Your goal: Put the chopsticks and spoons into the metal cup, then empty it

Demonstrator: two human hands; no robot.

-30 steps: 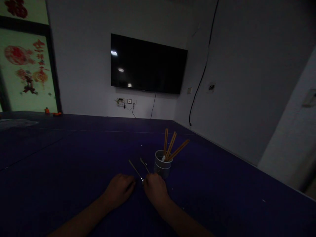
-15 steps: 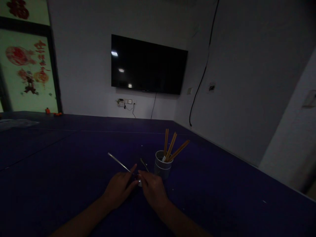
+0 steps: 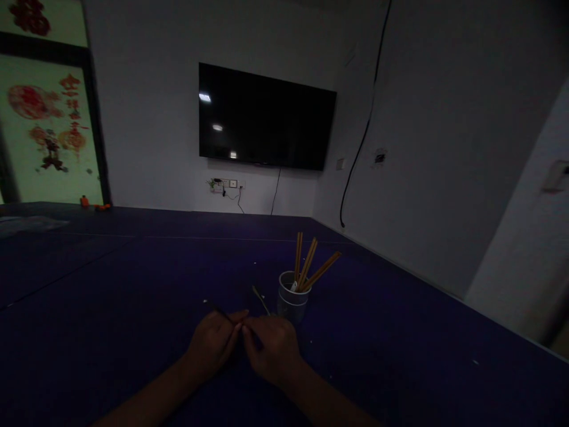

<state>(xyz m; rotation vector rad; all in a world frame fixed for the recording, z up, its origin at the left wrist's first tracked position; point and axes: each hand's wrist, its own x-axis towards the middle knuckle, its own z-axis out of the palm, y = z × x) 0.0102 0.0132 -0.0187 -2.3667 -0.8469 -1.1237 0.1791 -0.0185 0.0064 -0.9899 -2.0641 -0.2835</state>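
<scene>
A slim metal utensil (image 3: 220, 311) slants up and left from between my hands, its far end catching light. My left hand (image 3: 212, 343) is closed round its handle with thumb and forefinger. My right hand (image 3: 273, 344) pinches at the lower end, its fingertips touching those of the left; the utensil's head is hidden there. Just beyond the right hand a second thin metal utensil (image 3: 260, 298) lies on the dark blue surface (image 3: 155, 296), its near end covered. A grey cup (image 3: 292, 305) stands behind the right hand, holding several wooden chopsticks (image 3: 309, 261) and a white-ended piece.
Small pale specks dot the surface. At the far left lies a clear plastic sheet (image 3: 31, 223), with orange items (image 3: 102, 207) near the door (image 3: 48, 130). A black cable (image 3: 362, 142) hangs on the right wall, and a television (image 3: 267, 118) is mounted ahead.
One utensil has come up off the surface into both hands; its handle swung left, then dipped and turned darker. My hands have drawn together. The cup and second utensil stay put.
</scene>
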